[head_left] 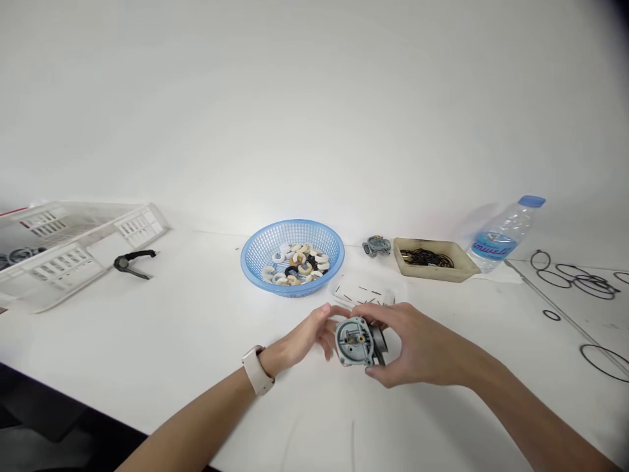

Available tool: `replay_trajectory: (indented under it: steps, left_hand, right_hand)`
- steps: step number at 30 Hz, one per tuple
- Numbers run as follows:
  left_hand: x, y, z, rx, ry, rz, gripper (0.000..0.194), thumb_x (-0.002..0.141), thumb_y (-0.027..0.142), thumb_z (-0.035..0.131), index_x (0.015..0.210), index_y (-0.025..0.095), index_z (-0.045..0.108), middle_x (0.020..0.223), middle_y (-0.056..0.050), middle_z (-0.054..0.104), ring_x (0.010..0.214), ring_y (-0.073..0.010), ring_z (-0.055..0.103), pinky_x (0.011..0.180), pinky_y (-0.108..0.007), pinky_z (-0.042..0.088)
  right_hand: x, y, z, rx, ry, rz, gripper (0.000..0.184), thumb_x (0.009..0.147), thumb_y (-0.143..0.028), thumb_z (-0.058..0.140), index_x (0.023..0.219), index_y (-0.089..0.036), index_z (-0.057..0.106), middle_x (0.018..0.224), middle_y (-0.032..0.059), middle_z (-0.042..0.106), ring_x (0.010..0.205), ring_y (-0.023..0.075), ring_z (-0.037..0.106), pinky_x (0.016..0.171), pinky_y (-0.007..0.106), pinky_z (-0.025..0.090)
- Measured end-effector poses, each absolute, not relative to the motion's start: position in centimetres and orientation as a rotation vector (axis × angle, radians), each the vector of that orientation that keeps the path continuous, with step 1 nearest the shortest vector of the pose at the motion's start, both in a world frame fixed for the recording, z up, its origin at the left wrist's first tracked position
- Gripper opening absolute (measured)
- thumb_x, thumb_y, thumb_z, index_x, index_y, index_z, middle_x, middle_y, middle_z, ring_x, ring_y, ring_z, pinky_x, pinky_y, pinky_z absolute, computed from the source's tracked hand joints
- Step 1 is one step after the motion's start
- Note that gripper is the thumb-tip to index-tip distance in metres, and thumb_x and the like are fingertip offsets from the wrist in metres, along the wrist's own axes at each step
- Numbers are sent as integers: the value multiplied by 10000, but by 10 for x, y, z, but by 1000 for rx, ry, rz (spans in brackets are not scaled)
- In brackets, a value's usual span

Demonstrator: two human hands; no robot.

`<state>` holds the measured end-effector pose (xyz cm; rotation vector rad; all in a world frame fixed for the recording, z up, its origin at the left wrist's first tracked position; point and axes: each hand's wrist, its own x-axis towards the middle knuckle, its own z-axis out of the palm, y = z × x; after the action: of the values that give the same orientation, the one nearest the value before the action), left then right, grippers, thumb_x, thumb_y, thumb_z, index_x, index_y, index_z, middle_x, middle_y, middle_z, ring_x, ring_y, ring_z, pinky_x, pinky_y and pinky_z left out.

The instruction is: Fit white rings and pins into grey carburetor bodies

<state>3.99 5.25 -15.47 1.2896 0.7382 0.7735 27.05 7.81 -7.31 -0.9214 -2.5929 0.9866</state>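
Observation:
A grey metal carburetor is tilted so that its open bowl side, with brass jets inside, faces me. My right hand is closed around its right side, thumb below and fingers over the top. Close against the left edge is my left hand, with a pale watch band on the wrist. Its fingers are loosely curled and apart, partly hidden behind the carburetor; whether they press on it I cannot tell. Just beyond the hands lies a clear shallow tray holding small thin pins.
A blue basket contains white, cream and black curved pieces. Another carburetor sits beside a beige tray of black rings. A water bottle leans at right, near loose rings. At left are a black lever and white crates.

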Motion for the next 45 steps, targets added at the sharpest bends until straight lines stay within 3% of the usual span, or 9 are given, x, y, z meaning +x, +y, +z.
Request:
replay_trajectory:
  steps: [3,5,9,12,15,24,30,40,45]
  left_hand:
    - [40,50,-149,1656,943,886,773,765,624,776,1373,197,561,1148,-112,703,931,-247,655,789,-322,500]
    - [44,48,-150,1805,1036,853,728,685,432,878,1326,224,602,1134,-74,714,928,-240,649,791,-315,494]
    - [50,46,-158,1966,1136,796,465,723,294,835,1158,218,692,977,-27,742,809,-203,655,736,-287,478]
    - [52,46,-160,2066,1128,753,498,693,301,873,1155,232,698,977,-24,747,845,-228,667,769,-298,475]
    - [51,45,-157,2108,1117,731,486,714,314,865,1161,236,692,1016,-31,742,895,-244,668,794,-305,473]
    - [50,43,-154,2091,1126,690,553,757,300,824,1278,244,645,1117,-51,724,955,-263,662,855,-342,492]
    - [51,40,-151,2041,1131,691,568,781,387,797,1298,239,612,1128,-55,701,938,-245,654,832,-330,504]
    - [51,40,-153,2067,1092,707,582,867,445,755,1396,275,581,1106,-47,704,932,-234,661,810,-307,485]
    - [52,39,-157,2148,1090,764,575,872,516,732,1361,241,606,1032,-70,716,893,-256,672,764,-303,480]
  right_hand:
    - [274,95,-91,-960,-2494,1228,443,724,-272,748,1147,-264,619,945,-13,738,856,229,688,826,365,523]
    - [275,103,-100,-972,-2447,1369,502,725,-281,752,1198,-253,587,996,10,745,890,240,694,792,357,535]
    - [277,104,-102,-1005,-2510,1466,473,724,-278,764,1151,-258,563,984,1,733,895,231,677,698,304,512]
    - [278,98,-98,-1065,-2629,1337,366,723,-307,776,1022,-258,572,905,-18,698,820,215,645,650,290,477]
    - [279,95,-93,-1176,-2714,1145,371,700,-380,806,975,-262,586,938,-1,673,863,243,628,655,305,463]
    - [288,94,-83,-1250,-2783,1005,457,750,-524,777,1141,-325,652,1083,25,697,992,318,637,722,365,480]
    - [290,100,-79,-1142,-2690,990,251,929,-469,600,1089,-293,680,1123,16,714,1051,278,628,822,370,480]
    - [278,102,-90,-1099,-2671,1030,144,895,-299,615,1006,-292,706,1016,-18,728,1004,237,624,818,340,475]
    - [280,99,-86,-1103,-2670,955,169,900,-328,623,1043,-281,700,1034,3,726,1003,240,635,832,353,500]
